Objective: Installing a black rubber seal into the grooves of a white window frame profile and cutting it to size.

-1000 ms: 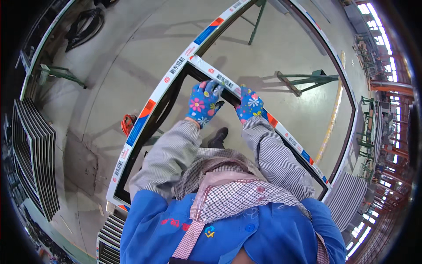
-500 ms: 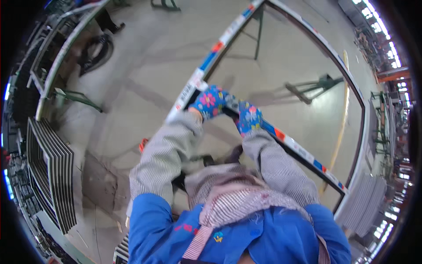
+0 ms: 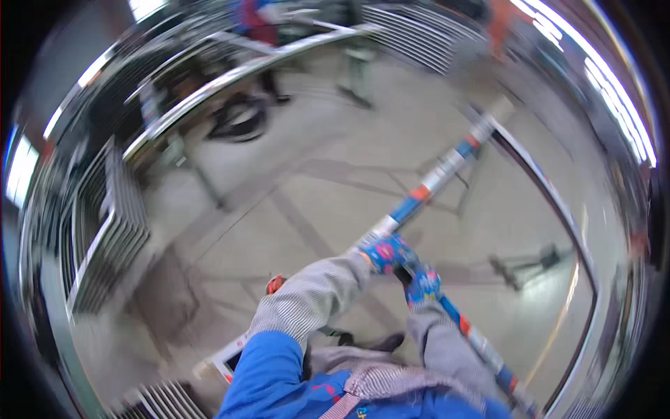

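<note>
Above the smooth grey floor [image 3: 342, 202], the blue floral-gloved left hand [image 3: 389, 253] and right hand [image 3: 424, 286] touch the white-blue-red banded frame [image 3: 422, 191] (blurred; clamping cannot be told); grey ribbed stack [image 3: 129, 227] stands left.

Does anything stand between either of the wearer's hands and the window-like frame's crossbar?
Nothing visible, apart from the flowered gloves themselves: the left hand and right hand are both at the crossbar. Blur hides exactly where they touch.

Place: a factory-like metal workshop
Floor [image 3: 314, 143]: broad, bare, grey
Stacked metal frames [image 3: 127, 223]: at nine o'clock
Trestle stand [image 3: 548, 257]: at three
Bright windows [image 3: 620, 105]: blurred, at two
Co-worker [image 3: 261, 29]: beside metalwork, at eleven
</note>
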Motion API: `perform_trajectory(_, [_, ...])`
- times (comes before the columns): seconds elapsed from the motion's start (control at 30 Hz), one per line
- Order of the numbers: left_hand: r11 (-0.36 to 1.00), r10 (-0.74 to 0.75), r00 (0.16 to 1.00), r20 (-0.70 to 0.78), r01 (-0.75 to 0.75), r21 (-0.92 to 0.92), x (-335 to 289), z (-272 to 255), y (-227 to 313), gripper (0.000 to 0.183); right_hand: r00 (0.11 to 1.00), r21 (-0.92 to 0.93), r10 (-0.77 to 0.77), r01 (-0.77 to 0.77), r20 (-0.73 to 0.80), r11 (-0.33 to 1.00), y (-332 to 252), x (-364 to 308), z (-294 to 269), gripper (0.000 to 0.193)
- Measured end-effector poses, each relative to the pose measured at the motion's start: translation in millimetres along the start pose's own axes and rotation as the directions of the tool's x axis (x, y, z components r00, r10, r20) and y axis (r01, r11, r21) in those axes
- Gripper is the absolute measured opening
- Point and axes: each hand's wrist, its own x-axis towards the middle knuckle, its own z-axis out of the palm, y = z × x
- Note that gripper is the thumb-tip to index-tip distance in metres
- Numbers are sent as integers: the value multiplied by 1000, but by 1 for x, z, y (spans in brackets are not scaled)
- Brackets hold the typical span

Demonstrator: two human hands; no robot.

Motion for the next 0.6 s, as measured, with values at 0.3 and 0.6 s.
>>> perform_trajectory(0.3, [992, -98, 987, -128, 85, -98, -3, 28, -14, 15, 988, -69, 108, -116, -109, 991, -21, 13, -9, 24])
perform_trajectory(0.6, [680, -474, 880, -21, 351, -643, 6, 11, -12, 12, 997, -65, 68, -65, 36, 996, -28, 35, 3, 37])
